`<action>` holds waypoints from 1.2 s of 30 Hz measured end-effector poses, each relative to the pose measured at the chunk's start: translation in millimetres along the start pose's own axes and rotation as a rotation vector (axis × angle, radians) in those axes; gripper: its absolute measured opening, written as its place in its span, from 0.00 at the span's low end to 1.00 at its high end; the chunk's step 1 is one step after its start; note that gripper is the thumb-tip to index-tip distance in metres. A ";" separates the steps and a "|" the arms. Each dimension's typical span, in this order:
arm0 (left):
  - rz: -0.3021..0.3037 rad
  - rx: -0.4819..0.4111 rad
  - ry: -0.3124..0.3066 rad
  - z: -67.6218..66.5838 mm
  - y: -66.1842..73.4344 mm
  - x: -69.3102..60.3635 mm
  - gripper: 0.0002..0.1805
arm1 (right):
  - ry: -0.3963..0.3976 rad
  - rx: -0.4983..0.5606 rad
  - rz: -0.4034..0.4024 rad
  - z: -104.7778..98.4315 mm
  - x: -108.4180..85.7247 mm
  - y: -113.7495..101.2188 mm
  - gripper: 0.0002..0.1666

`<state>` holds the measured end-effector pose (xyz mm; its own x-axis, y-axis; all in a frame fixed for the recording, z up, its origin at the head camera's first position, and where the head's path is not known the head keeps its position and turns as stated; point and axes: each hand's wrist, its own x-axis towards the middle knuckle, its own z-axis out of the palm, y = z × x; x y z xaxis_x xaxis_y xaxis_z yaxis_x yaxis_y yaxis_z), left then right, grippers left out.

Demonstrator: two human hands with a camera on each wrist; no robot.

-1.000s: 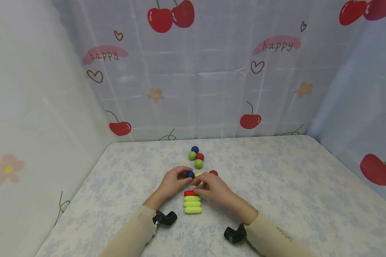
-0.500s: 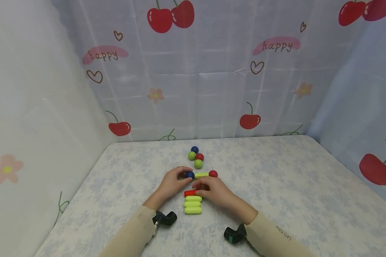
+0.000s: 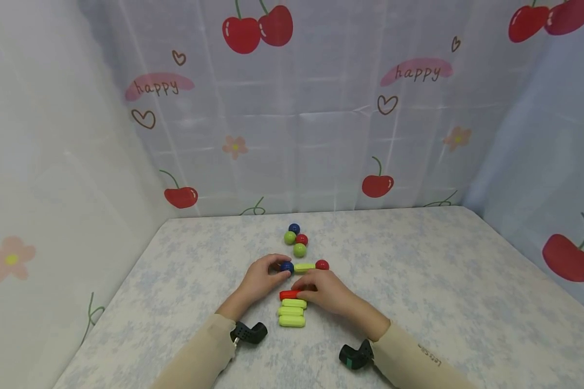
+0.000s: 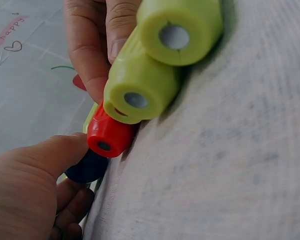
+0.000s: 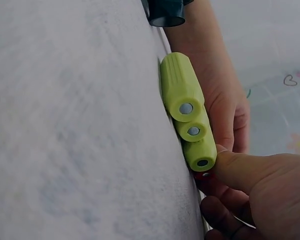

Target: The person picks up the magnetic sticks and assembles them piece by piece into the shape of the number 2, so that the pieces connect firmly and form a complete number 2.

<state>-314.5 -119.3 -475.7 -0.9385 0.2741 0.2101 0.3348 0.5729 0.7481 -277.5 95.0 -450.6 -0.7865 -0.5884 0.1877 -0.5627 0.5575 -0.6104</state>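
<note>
My left hand (image 3: 261,279) pinches a dark blue ball (image 3: 286,267) between thumb and fingers. In line with that ball lie a yellow-green magnetic rod (image 3: 304,267) and a red ball (image 3: 322,265). My right hand (image 3: 330,289) pinches the right end of a short red magnetic rod (image 3: 288,295), partly hidden by its thumb. Several yellow-green rods (image 3: 292,312) lie side by side just nearer than the red one. Round metallic ends show on these rods (image 5: 185,108) in the right wrist view. In the left wrist view, the red rod (image 4: 109,136) lies near the left thumb.
Farther back on the table (image 3: 394,254) sits a loose cluster of balls: a dark blue ball (image 3: 294,228), a red ball (image 3: 302,239) and two green balls (image 3: 299,250). A cherry-print curtain (image 3: 297,129) hangs behind and at both sides.
My right hand has drawn slightly back toward me, uncovering the rod and red ball beyond it. The nearest yellow-green rod beside the red one has shifted a little right. The left hand stays put.
</note>
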 end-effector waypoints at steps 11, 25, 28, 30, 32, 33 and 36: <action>0.014 -0.001 0.012 0.7 0.0 -0.8 0.17 | 0.014 0.018 0.066 -1.6 -0.4 -1.7 0.04; 0.023 0.040 0.077 1.4 0.6 0.8 0.15 | 0.296 0.099 0.222 -34.5 -8.7 19.9 0.07; 0.022 0.032 0.075 1.9 -0.1 0.8 0.14 | 0.338 0.104 0.252 -43.3 -13.6 32.7 0.06; 0.023 0.031 0.075 1.9 -0.4 0.8 0.14 | 0.358 0.114 0.273 -48.1 -16.8 40.6 0.06; 0.024 0.031 0.076 1.4 0.2 0.9 0.14 | 0.365 0.120 0.288 -51.2 -19.4 47.3 0.05; 0.024 0.030 0.077 1.1 0.7 1.0 0.14 | 0.367 0.122 0.292 -52.3 -20.3 49.8 0.05; 0.022 0.030 0.080 0.0 2.2 1.0 0.14 | 0.362 0.124 0.281 -53.0 -21.6 55.8 0.05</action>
<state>-314.8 -117.7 -473.8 -0.9341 0.2254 0.2770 0.3571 0.5905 0.7237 -305.4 169.9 -447.8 -0.9545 -0.1709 0.2445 -0.2981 0.5787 -0.7591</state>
